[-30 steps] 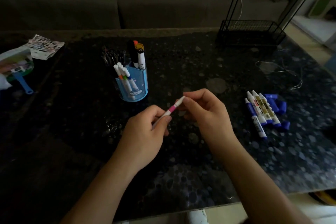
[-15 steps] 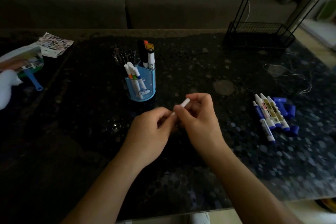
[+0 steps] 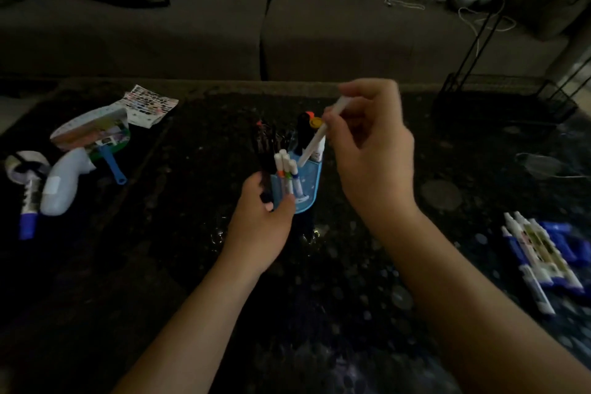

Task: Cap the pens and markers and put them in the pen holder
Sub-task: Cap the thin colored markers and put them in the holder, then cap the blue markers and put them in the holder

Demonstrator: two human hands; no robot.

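No brand or writing can be read anywhere: the printing on the markers [image 3: 540, 253] and on the paper sheet [image 3: 148, 104] is too blurred in the dim light. The blue pen holder [image 3: 306, 189] stands on the dark speckled worktop [image 3: 128, 265] and serves as the landmark. The left hand [image 3: 260, 219] sits at the holder's near left side, fingers curled around its wall. The right hand [image 3: 372, 150] hovers just right of and above the holder, fingers pinched on a white pen [image 3: 315, 141] that tilts down with its lower tip at the holder's rim. Inside the holder stand 3 or 4 white capped pens at the front and a black marker and a yellow-capped one behind. Far right of the holder, near the worktop's right edge, the markers lie with loose blue caps [image 3: 563, 240] beside them. Far left of it lie a white bottle [image 3: 60, 185] and a blue-handled item. The worktop in front of the holder is bare; behind it the far edge meets a grey sofa [image 3: 287, 25].
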